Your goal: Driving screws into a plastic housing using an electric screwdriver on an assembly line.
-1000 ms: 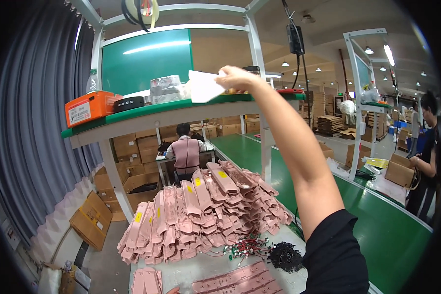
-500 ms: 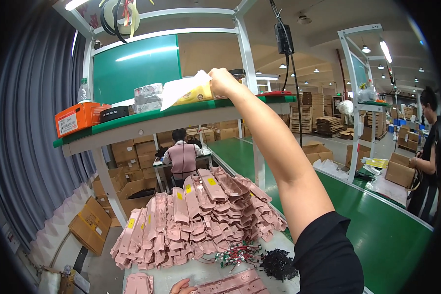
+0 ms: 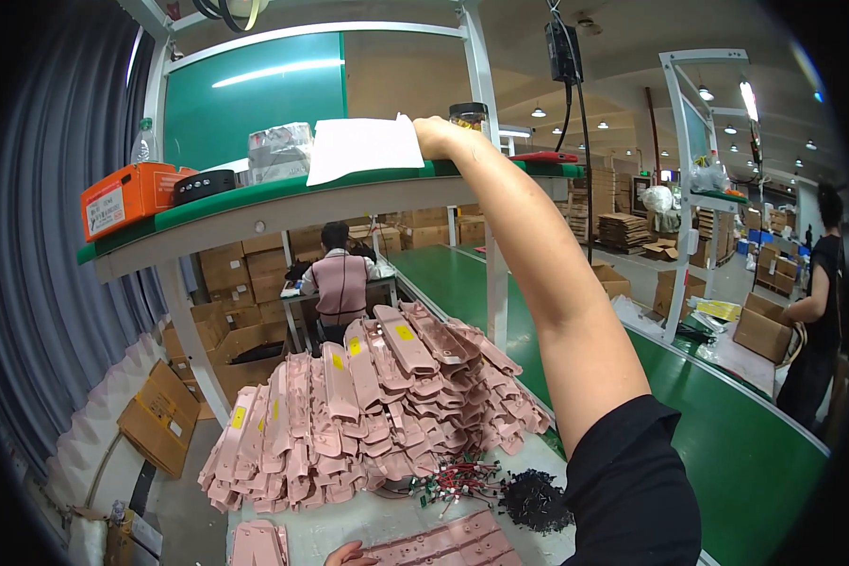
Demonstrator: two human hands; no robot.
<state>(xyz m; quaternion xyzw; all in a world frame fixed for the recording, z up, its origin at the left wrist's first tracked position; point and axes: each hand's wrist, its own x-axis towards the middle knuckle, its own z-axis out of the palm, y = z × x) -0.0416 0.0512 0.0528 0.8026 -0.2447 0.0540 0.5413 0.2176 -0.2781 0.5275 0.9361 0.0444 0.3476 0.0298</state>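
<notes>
High at the shelf, my right hand point(image 3: 434, 139) is closed on the edge of a white tissue point(image 3: 366, 151), which spreads flat to the left. Only the fingers of my left hand point(image 3: 349, 556) show at the lower edge, apart and beside the left end of a pink plastic housing point(image 3: 448, 545). Whether they touch it I cannot tell. Behind it rises a large heap of pink housings point(image 3: 377, 406), some with yellow labels. In front of the heap lie red-wired small circuit boards point(image 3: 457, 479) and a pile of small black parts point(image 3: 535, 501).
Along the green shelf point(image 3: 283, 196) stand an orange box point(image 3: 130, 200), a black round-ended device point(image 3: 205, 186), a plastic-wrapped stack point(image 3: 280, 151) and a dark-lidded jar point(image 3: 468, 115). A green conveyor point(image 3: 651, 415) runs at right. Two people work beyond.
The white tissue has spread flatter and now covers the yellow pack seen behind it before. My right hand stays at the shelf; the view has shifted slightly.
</notes>
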